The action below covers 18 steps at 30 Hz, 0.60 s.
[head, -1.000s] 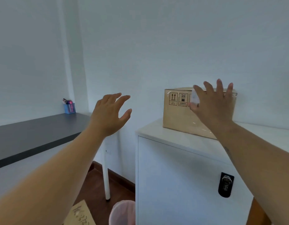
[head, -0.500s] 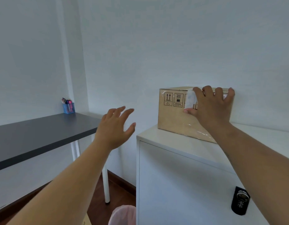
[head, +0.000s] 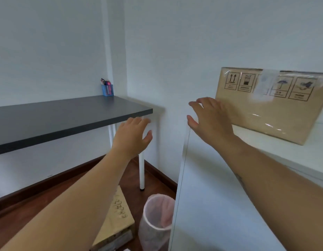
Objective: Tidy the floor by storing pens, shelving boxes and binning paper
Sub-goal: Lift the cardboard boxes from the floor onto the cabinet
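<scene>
A taped cardboard box point(head: 271, 113) with handling symbols stands on top of the white cabinet point(head: 220, 205), against the wall. My right hand point(head: 209, 118) hovers just left of the box with fingers spread, holding nothing. My left hand point(head: 131, 136) is open in the air in front of the desk's corner. On the floor below lies a second flat cardboard box point(head: 115, 221) with handwriting on it. Beside it stands a mesh bin point(head: 157, 220) with a pink liner. A blue pen holder point(head: 107, 89) with pens sits at the back of the desk.
A dark grey desk point(head: 57, 118) on white legs runs along the left wall. The cabinet's left edge sits close to the bin. Brown wooden floor point(head: 30, 211) shows under the desk.
My right hand has come off the box on the cabinet and pulled back to its left. My view has swung left and down, bringing the floor box and bin into sight.
</scene>
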### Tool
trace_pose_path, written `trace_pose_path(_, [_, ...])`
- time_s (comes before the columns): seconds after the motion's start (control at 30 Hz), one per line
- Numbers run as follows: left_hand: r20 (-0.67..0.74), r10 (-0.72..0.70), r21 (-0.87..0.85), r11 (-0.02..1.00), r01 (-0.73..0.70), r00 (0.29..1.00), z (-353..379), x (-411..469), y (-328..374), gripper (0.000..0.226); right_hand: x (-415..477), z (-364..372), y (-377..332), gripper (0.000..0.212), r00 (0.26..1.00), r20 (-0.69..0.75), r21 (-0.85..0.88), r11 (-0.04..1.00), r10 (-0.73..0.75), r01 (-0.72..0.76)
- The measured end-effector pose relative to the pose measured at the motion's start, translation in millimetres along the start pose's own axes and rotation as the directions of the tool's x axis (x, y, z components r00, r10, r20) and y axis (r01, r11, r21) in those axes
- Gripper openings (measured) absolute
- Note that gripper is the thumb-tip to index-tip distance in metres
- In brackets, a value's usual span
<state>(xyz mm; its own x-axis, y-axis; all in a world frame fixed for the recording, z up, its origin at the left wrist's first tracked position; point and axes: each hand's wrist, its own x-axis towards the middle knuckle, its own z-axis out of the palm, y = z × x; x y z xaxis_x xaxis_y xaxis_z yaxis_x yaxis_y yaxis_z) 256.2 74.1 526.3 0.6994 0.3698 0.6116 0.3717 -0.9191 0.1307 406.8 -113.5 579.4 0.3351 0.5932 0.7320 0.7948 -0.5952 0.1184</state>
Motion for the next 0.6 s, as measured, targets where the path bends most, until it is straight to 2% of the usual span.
trace_pose_path(0.17, [0.081, -0.150, 0.035, 0.988, 0.147, 0.985, 19.9, -58.4, -69.7, 0.029, -6.2, 61.9, -85.2, 0.028, 0.981, 0.111, 0.129, 0.981, -0.160, 0.146])
trace_pose_path(0.33, [0.146, -0.336, 0.100, 0.941, 0.324, 0.930, 32.5, -130.0, -152.5, 0.034, -38.2, 137.0, -157.3, 0.038, 0.925, 0.320, 0.279, 0.954, -0.204, 0.114])
trace_pose_path(0.5, [0.224, -0.547, 0.161, 0.837, 0.523, 0.806, 47.4, -210.9, -228.1, 0.047, -71.0, 208.2, -242.0, 0.051, 0.828, 0.484, 0.429, 0.902, -0.284, 0.059])
trace_pose_path(0.6, [0.269, -0.682, 0.186, 0.729, 0.658, 0.680, 61.3, -262.4, -260.7, 0.054, -97.8, 249.6, -296.4, 0.053, 0.754, 0.550, 0.500, 0.865, -0.358, 0.045])
